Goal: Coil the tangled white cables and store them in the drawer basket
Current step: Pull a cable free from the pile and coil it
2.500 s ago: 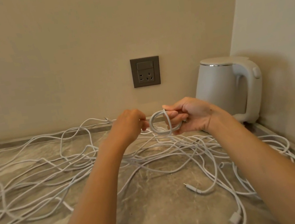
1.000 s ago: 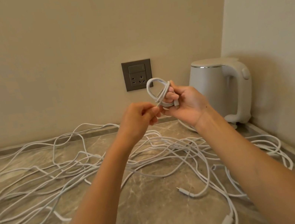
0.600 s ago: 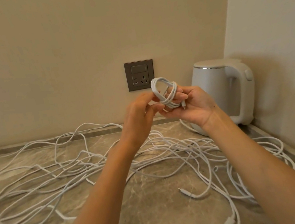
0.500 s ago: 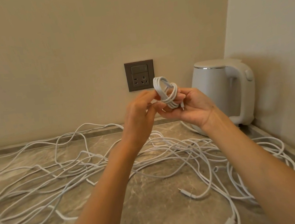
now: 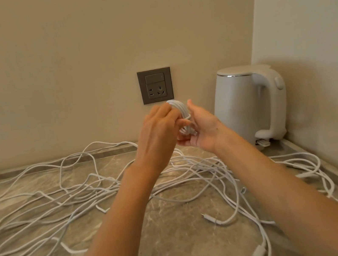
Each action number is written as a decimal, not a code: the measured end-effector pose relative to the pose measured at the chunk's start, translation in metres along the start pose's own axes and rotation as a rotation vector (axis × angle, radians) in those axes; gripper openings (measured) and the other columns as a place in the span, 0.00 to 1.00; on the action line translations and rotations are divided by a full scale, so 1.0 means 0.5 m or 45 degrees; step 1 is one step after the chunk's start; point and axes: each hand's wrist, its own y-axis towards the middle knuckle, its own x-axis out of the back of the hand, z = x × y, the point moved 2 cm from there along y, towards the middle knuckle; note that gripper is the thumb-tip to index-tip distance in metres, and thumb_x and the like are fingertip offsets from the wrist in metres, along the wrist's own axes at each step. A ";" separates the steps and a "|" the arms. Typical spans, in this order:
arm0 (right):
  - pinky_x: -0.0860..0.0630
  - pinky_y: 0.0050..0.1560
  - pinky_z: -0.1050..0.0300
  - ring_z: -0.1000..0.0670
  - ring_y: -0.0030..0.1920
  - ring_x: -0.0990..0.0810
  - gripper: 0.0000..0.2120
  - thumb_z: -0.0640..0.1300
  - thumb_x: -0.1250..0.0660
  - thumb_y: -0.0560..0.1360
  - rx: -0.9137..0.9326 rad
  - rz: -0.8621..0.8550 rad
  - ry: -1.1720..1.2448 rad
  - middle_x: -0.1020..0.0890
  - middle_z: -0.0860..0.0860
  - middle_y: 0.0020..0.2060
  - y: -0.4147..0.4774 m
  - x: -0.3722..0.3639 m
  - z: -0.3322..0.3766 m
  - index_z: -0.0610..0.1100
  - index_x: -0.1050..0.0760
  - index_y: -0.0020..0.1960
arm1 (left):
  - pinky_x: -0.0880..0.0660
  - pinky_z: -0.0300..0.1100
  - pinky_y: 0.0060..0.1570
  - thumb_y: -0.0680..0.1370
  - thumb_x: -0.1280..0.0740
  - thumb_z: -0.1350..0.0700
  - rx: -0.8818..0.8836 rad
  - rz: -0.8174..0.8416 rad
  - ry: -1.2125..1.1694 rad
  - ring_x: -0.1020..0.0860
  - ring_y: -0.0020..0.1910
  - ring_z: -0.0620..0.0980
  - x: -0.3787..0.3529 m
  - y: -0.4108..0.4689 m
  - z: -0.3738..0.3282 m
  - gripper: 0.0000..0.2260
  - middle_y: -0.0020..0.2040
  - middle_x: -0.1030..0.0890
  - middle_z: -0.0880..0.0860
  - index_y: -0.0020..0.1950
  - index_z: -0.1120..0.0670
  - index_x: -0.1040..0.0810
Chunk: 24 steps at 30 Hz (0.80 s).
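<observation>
Step in hand: close off the winding before storing it.

The countertop (image 5: 177, 238) carries the tangled white cables (image 5: 81, 196), spread from far left to near right; the drawer basket is not in view. The kettle (image 5: 242, 106) stands far right. The left hand (image 5: 158, 134) curls its fingers round the left side of the coil (image 5: 180, 109), raised mid-scene. The right hand (image 5: 204, 128) clasps it from the right, thumb raised. Keep the loops pinched even, tuck the free end (image 5: 194, 133) under a turn, and release only once the bundle holds.
</observation>
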 end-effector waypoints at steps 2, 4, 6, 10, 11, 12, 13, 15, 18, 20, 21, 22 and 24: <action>0.25 0.34 0.59 0.52 0.31 0.23 0.30 0.64 0.55 0.79 0.057 0.019 -0.146 0.21 0.47 0.30 0.001 -0.006 -0.005 0.44 0.24 0.43 | 0.29 0.45 0.33 0.76 0.39 0.52 0.068 0.043 -0.041 0.30 0.37 0.49 -0.003 -0.001 -0.003 0.14 0.39 0.28 0.54 0.37 0.60 0.25; 0.30 0.26 0.64 0.54 0.23 0.27 0.31 0.64 0.55 0.79 0.072 0.053 -0.164 0.25 0.49 0.23 0.000 -0.006 -0.009 0.43 0.27 0.36 | 0.31 0.44 0.34 0.76 0.36 0.56 0.130 0.096 -0.163 0.32 0.36 0.48 -0.001 0.003 -0.002 0.11 0.39 0.30 0.52 0.37 0.62 0.24; 0.34 0.22 0.66 0.54 0.19 0.33 0.35 0.64 0.56 0.79 0.054 0.098 -0.134 0.29 0.48 0.20 -0.001 -0.004 -0.013 0.43 0.28 0.28 | 0.34 0.41 0.35 0.75 0.37 0.58 0.118 0.186 -0.287 0.31 0.35 0.49 0.003 0.008 0.001 0.11 0.38 0.29 0.52 0.37 0.63 0.23; 0.39 0.20 0.68 0.54 0.20 0.34 0.41 0.62 0.60 0.80 0.010 0.132 -0.084 0.30 0.48 0.20 0.003 0.002 -0.015 0.45 0.29 0.18 | 0.34 0.39 0.38 0.75 0.39 0.63 0.171 0.348 -0.450 0.29 0.37 0.50 0.010 0.012 0.006 0.09 0.38 0.25 0.54 0.42 0.66 0.22; 0.39 0.20 0.68 0.54 0.21 0.34 0.40 0.61 0.60 0.81 0.001 0.153 -0.062 0.29 0.48 0.21 0.003 0.001 -0.016 0.45 0.28 0.20 | 0.32 0.41 0.39 0.76 0.38 0.65 0.219 0.358 -0.451 0.28 0.37 0.50 0.013 0.015 0.009 0.07 0.38 0.24 0.55 0.43 0.66 0.22; 0.40 0.19 0.68 0.54 0.22 0.34 0.39 0.61 0.59 0.81 -0.013 0.177 -0.030 0.28 0.48 0.22 0.002 0.000 -0.017 0.44 0.27 0.23 | 0.31 0.42 0.39 0.76 0.36 0.65 0.266 0.345 -0.429 0.27 0.37 0.50 0.017 0.017 0.011 0.05 0.39 0.22 0.55 0.44 0.64 0.22; 0.40 0.19 0.68 0.54 0.22 0.33 0.36 0.60 0.59 0.81 -0.035 0.199 0.001 0.28 0.48 0.23 0.000 -0.001 -0.018 0.43 0.27 0.26 | 0.30 0.40 0.39 0.75 0.35 0.64 0.303 0.304 -0.396 0.27 0.35 0.49 0.021 0.018 0.012 0.03 0.39 0.22 0.53 0.44 0.63 0.22; 0.40 0.18 0.68 0.55 0.21 0.33 0.34 0.58 0.57 0.82 -0.082 0.240 0.037 0.27 0.48 0.23 -0.005 -0.004 -0.019 0.42 0.28 0.29 | 0.32 0.34 0.34 0.75 0.33 0.62 0.319 0.190 -0.317 0.30 0.31 0.43 0.027 0.016 0.009 0.02 0.37 0.24 0.49 0.43 0.58 0.24; 0.43 0.19 0.69 0.56 0.19 0.35 0.35 0.51 0.54 0.82 -0.119 0.277 0.034 0.28 0.50 0.22 -0.013 -0.007 -0.018 0.43 0.28 0.21 | 0.34 0.39 0.32 0.74 0.33 0.61 0.264 0.040 -0.249 0.33 0.31 0.46 0.027 0.008 -0.004 0.04 0.38 0.27 0.50 0.39 0.59 0.25; 0.46 0.22 0.69 0.56 0.18 0.37 0.34 0.50 0.53 0.81 -0.141 0.298 -0.003 0.29 0.50 0.20 -0.018 -0.011 -0.020 0.44 0.29 0.20 | 0.33 0.40 0.30 0.72 0.34 0.61 0.219 -0.050 -0.173 0.31 0.31 0.49 0.023 0.003 -0.004 0.05 0.40 0.27 0.54 0.38 0.61 0.23; 0.46 0.22 0.70 0.56 0.17 0.37 0.34 0.50 0.52 0.81 -0.159 0.311 -0.012 0.29 0.50 0.20 -0.018 -0.013 -0.023 0.44 0.29 0.19 | 0.32 0.41 0.29 0.72 0.34 0.60 0.231 -0.079 -0.165 0.30 0.31 0.50 0.021 0.000 -0.001 0.06 0.39 0.27 0.56 0.37 0.62 0.22; 0.46 0.21 0.70 0.56 0.17 0.37 0.33 0.50 0.52 0.81 -0.179 0.317 -0.008 0.29 0.50 0.20 -0.017 -0.014 -0.026 0.44 0.29 0.20 | 0.31 0.43 0.29 0.71 0.35 0.60 0.256 -0.098 -0.178 0.29 0.31 0.52 0.018 -0.003 0.003 0.07 0.38 0.27 0.56 0.37 0.62 0.21; 0.46 0.20 0.70 0.56 0.17 0.36 0.33 0.49 0.52 0.81 -0.210 0.301 0.011 0.30 0.50 0.20 -0.014 -0.013 -0.031 0.43 0.29 0.20 | 0.31 0.44 0.29 0.71 0.35 0.59 0.307 -0.092 -0.205 0.29 0.31 0.52 0.010 -0.011 0.006 0.08 0.35 0.28 0.53 0.36 0.62 0.21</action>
